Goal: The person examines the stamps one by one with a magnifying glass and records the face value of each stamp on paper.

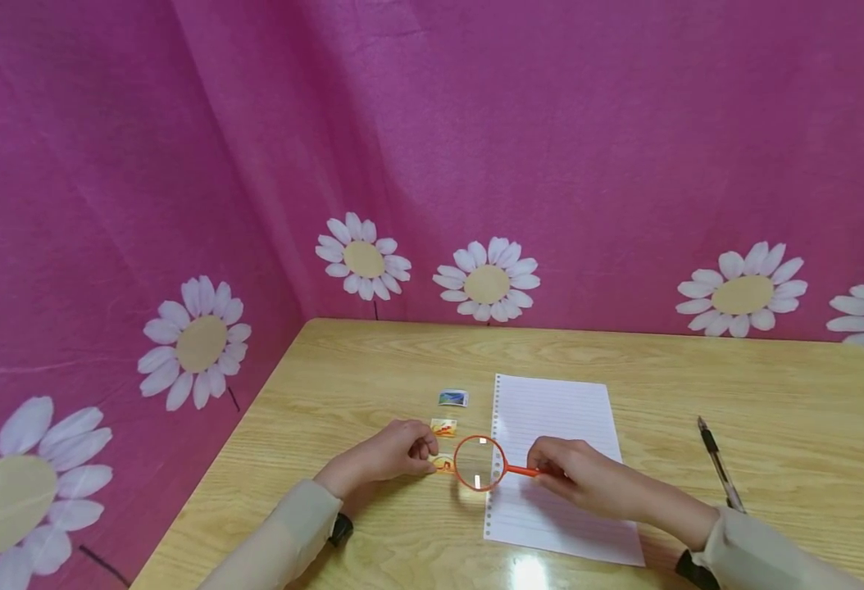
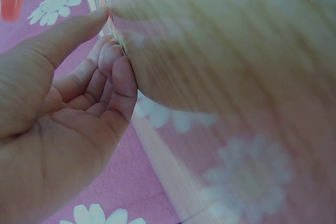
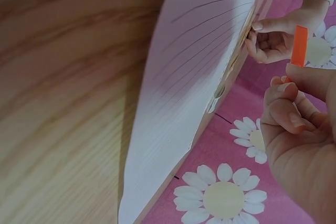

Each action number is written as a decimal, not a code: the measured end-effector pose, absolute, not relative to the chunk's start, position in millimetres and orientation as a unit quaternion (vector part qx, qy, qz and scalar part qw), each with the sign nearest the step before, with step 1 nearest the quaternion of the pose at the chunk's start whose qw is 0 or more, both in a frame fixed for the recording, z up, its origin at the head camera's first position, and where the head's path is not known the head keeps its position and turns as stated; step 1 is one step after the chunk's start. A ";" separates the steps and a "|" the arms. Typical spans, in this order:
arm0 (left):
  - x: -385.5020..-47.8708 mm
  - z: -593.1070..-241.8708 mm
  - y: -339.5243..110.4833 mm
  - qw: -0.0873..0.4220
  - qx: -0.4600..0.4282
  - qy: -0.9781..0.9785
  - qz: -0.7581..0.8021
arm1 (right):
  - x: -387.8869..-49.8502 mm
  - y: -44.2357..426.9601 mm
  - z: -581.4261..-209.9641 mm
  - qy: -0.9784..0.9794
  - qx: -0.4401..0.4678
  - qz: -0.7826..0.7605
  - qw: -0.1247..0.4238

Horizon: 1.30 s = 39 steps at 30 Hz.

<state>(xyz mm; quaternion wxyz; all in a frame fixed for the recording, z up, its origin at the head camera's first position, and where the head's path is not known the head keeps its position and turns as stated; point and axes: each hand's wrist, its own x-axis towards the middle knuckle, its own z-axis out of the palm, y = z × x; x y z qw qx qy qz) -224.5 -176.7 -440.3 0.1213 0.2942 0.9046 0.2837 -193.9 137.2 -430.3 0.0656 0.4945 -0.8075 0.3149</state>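
Magnifying glass: the orange-red magnifying glass point(image 1: 504, 468) is held over the left edge of the ruled paper point(image 1: 557, 418), its lens beside the near stamp; glare spots mark the lens, and whether the rim touches the stamp or the paper is hard to tell.
Right hand: the right hand point(image 1: 583, 479) pinches the handle between thumb and bent fingers, which hide the handle's end. In its wrist view only a short orange piece shows beyond the thumb.
Left hand: the left hand point(image 1: 395, 449) has its fingers loosely bent, thumb standing apart from them, the tips resting at the left edges of two stamps. Its wrist view shows the tips on the surface, but the stamps there are too edge-on to make out.
Stamps: three lie in a column left of the paper; the far stamp point(image 1: 452, 398) is blue with a pale border and fully visible, while the middle stamp point(image 1: 444, 427) and near stamp point(image 1: 443, 464), both yellow with red, are partly covered by the left hand. Their pictures are too small to read.
Pen: a pen point(image 1: 720, 463) with a dark grip lies right of the paper, its lower end near the right sleeve point(image 1: 757, 549).
Desk: the wood-grain desk point(image 1: 373, 360) runs out of frame at the bottom.
Curtain: a magenta daisy-print curtain point(image 1: 587, 123) stands behind, some flowers cut off.
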 end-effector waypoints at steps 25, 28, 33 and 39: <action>-225.9 -442.7 -176.2 0.132 0.283 0.906 0.286 | -187.1 166.9 -433.9 -0.823 0.467 0.319 0.061; -226.0 -443.4 -176.2 0.128 0.288 0.906 0.283 | -185.5 170.2 -433.6 -0.824 0.462 0.323 0.054; -226.2 -443.1 -176.2 0.128 0.289 0.904 0.289 | -183.7 175.5 -433.3 -0.827 0.456 0.323 0.064; -225.6 -443.3 -176.6 0.128 0.293 0.901 0.294 | -181.7 182.2 -436.1 -0.833 0.446 0.320 0.069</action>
